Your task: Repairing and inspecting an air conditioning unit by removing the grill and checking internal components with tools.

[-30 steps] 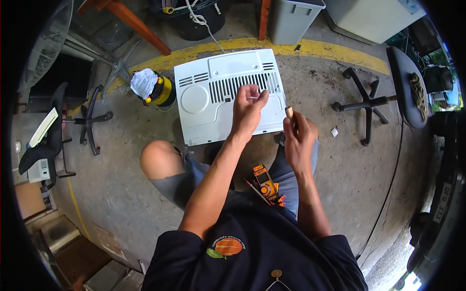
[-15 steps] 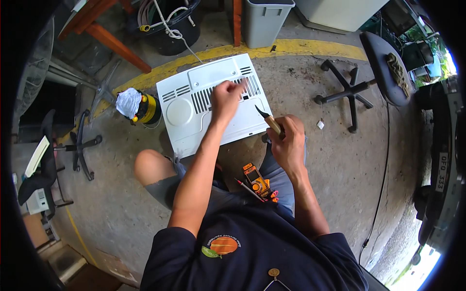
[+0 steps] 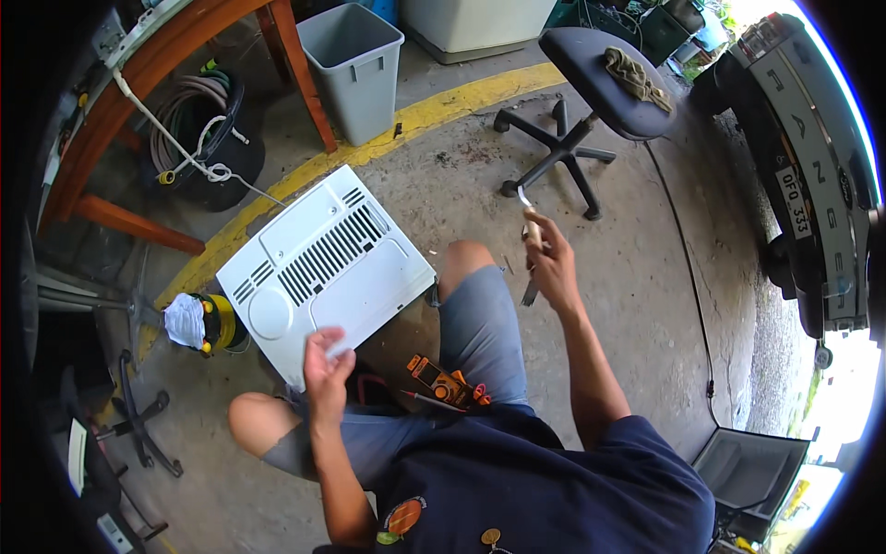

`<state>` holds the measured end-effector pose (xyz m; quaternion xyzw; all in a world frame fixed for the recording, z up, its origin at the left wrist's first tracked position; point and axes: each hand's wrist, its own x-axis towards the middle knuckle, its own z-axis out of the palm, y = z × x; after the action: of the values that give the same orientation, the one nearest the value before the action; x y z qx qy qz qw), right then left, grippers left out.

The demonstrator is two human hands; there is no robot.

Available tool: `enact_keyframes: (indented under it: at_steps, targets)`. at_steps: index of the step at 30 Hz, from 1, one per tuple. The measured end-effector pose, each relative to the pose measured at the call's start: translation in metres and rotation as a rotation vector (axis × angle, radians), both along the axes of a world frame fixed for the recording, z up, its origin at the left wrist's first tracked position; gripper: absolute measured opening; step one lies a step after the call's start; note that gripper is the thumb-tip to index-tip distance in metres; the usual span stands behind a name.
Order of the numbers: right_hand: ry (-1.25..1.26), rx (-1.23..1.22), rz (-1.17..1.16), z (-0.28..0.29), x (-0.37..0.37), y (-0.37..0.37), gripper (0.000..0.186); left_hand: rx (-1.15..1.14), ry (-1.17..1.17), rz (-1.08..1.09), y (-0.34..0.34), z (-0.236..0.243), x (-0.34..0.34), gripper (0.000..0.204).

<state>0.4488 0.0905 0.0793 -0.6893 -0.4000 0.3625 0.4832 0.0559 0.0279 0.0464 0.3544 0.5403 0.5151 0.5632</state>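
My right hand (image 3: 556, 277) is raised over the floor beside my knee, closed round the wooden handle of a hooked knife (image 3: 532, 229). Its curved blade points up and away from me. A dark tip shows below that hand; I cannot make out what it belongs to. My left hand (image 3: 325, 380) is lifted near the close edge of a white vented appliance (image 3: 369, 280), fingers apart and holding nothing. The appliance lies on the floor before me, slotted side up. An orange multimeter (image 3: 437, 382) rests at my lap, with a red-and-black test probe (image 3: 426, 401) beside it.
Left of the appliance stands a yellow-and-black container (image 3: 220, 323) topped with a pale cloth or bag. Beyond are a grey bin (image 3: 353, 78), a black tub (image 3: 221, 166) with hose and rope, and a wooden table (image 3: 148, 65). A swivel chair (image 3: 604, 88) and a vehicle (image 3: 803, 120) are right.
My view has turned to the right. My left hand has left the vents and drawn back toward me. My right hand has swung right, away from the appliance, with the knife still in it.
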Motion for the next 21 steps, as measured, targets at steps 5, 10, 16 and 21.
enact_keyframes:
  at_steps: [5,10,16,21]
  targets:
    - [-0.156,0.008,0.012,0.013,0.026,0.028,0.029,-0.308,-0.128,-0.053,-0.067,-0.050,-0.030,0.023]
    - [0.011,-0.035,0.280,0.029,-0.033,0.036,0.038,-0.094,-0.273,0.062,-0.035,-0.013,-0.009,0.031]
    - [0.239,-0.044,0.777,0.033,-0.198,-0.001,0.047,0.093,-0.344,0.289,-0.005,0.003,-0.005,0.023]
    - [0.088,0.009,0.625,0.024,-0.172,0.025,0.040,-0.007,-0.106,0.589,0.022,0.039,-0.096,0.015]
